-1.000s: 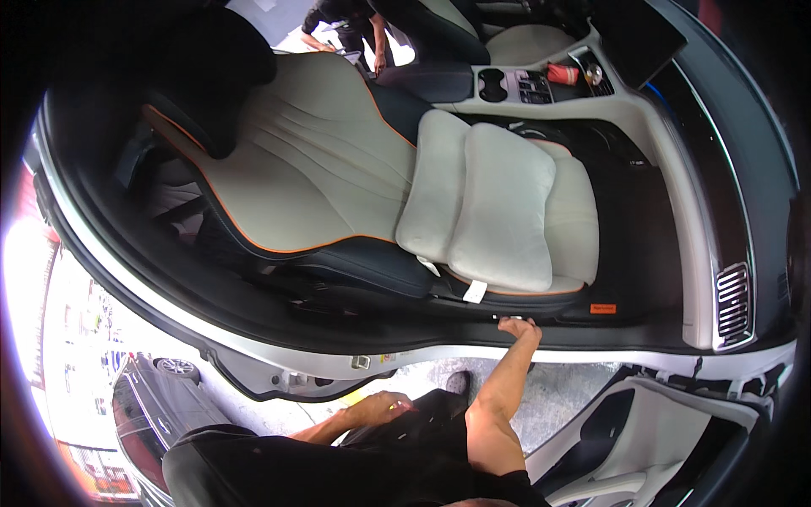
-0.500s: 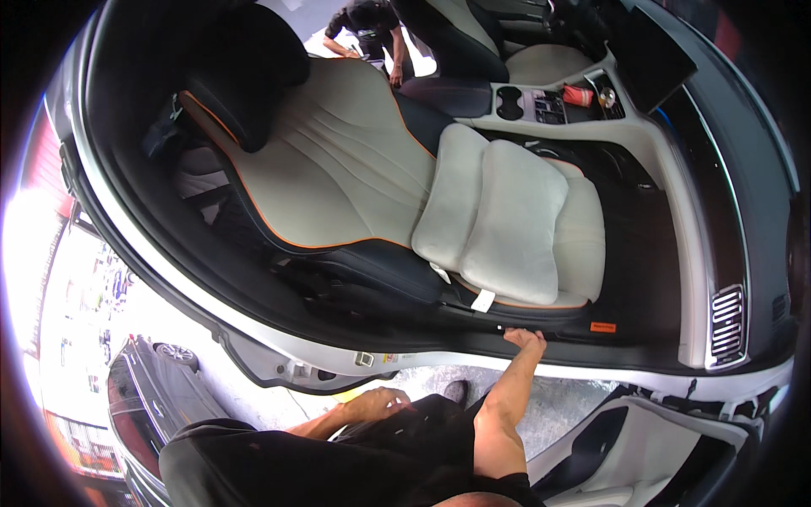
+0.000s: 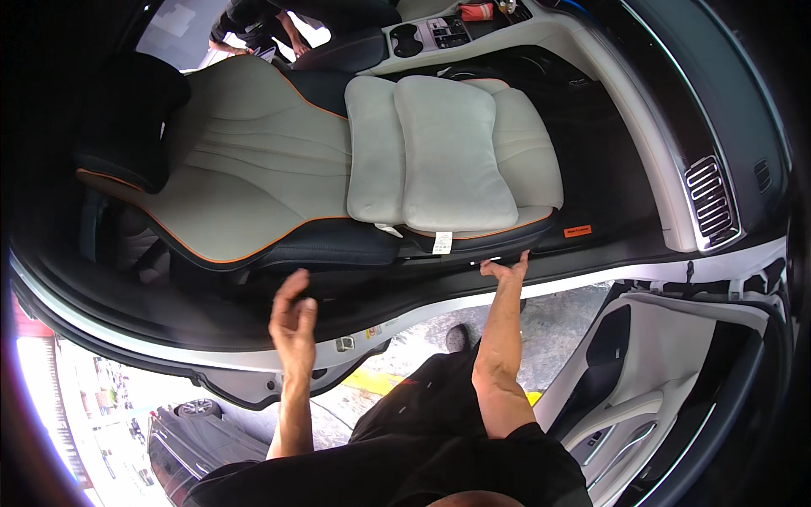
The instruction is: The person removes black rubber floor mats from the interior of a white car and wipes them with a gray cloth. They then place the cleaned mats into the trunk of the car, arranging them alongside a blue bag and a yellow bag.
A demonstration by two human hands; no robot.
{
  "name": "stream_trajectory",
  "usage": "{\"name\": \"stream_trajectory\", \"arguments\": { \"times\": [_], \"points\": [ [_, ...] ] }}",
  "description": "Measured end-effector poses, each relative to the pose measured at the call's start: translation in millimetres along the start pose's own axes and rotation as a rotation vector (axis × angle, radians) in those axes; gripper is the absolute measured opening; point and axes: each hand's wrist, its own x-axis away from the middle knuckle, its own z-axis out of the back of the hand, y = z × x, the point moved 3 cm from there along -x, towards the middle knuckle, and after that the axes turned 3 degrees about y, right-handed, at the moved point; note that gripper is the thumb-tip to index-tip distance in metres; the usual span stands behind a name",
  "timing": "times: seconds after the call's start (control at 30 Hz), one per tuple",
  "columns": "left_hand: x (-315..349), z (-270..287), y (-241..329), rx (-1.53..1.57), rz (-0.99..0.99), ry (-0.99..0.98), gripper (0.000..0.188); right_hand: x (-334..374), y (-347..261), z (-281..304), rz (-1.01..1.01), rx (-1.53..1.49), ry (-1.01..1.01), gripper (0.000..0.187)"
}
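Ahead of me is a reclined car seat (image 3: pixel 279 160) in beige and black with orange piping. Two pale grey cushions (image 3: pixel 456 152) lie overlapping on its base, white tags hanging from their near edge. My right hand (image 3: pixel 507 269) is at the lower side of the seat base, thumb and a finger spread, close to a small silver-tipped control (image 3: pixel 485 261). Its contact with that control cannot be made out. Over the door sill, near the seat's backrest side, my left hand (image 3: pixel 294 323) is raised with fingers apart and nothing in it.
The open door (image 3: pixel 625 414) stands at the lower right, the dashboard vent (image 3: pixel 711 198) at the right. A centre console (image 3: pixel 431 38) with a red packet (image 3: pixel 476 11) lies beyond the seat. Another person (image 3: pixel 253 25) works at the far side. A dark car (image 3: pixel 198 444) is parked behind.
My left hand has risen from beside my body to above the sill. My right hand stays by the seat side. The view has shifted, and the seatback lies flatter in it.
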Motion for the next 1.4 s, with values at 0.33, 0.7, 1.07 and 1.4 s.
{"name": "stream_trajectory", "arguments": {
  "times": [0.33, 0.7, 1.07, 1.4],
  "points": [
    [-46, 5, 9, -0.150, 0.016, 0.371, 0.076, 10, 7, -1, 0.259, 0.025, -0.129, 0.092],
    [-61, -1, -5, -0.276, -0.124, 0.483, 0.100, 5, 16, -5, 0.392, -0.096, -0.335, 0.109],
    [-52, 14, -18, -0.048, -0.107, 0.422, 0.109, -5, 21, -10, 0.389, 0.001, -0.167, 0.098],
    [-45, 32, -21, 0.174, -0.083, 0.384, 0.106, 11, 37, -11, 0.454, 0.082, -0.083, 0.105]
  ]
}}
